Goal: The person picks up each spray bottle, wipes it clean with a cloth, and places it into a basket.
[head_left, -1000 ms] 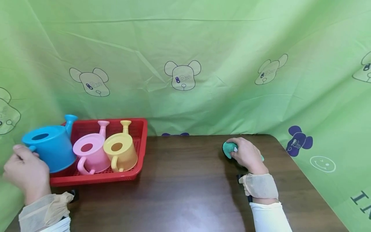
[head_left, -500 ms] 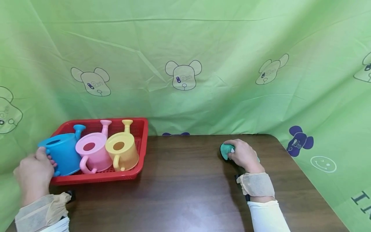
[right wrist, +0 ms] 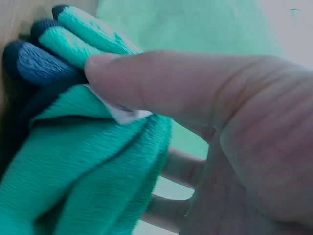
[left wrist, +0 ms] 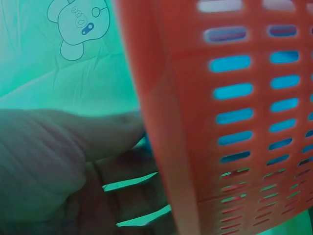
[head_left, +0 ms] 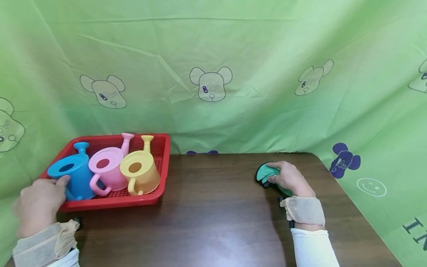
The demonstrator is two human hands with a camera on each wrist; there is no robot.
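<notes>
A blue toy watering can (head_left: pixel 81 178) stands tilted at the left of a red basket (head_left: pixel 160 193). My left hand (head_left: pixel 41 202) is at its handle side; a bit of blue shows between thumb and fingers in the left wrist view, beside the basket's wall (left wrist: pixel 186 117). The hand hides most of the handle. Beside it stand a pink watering can (head_left: pixel 111 170) and a yellow watering can (head_left: pixel 143 172), both inside the basket. On the right, my right hand (head_left: pixel 291 180) pinches a folded green plush cloth (right wrist: pixel 93 161) with dark edging; its white tag (right wrist: pixel 128 115) sits under the thumb.
Brown wooden table (head_left: pixel 207 215) spreads between the basket and the cloth. A green printed curtain (head_left: pixel 213 122) hangs along the table's back and right side.
The blue watering can has come down into the basket, and its spout has swung left. My left hand went down with it. The right hand shifted the cloth slightly, exposing more of its folds.
</notes>
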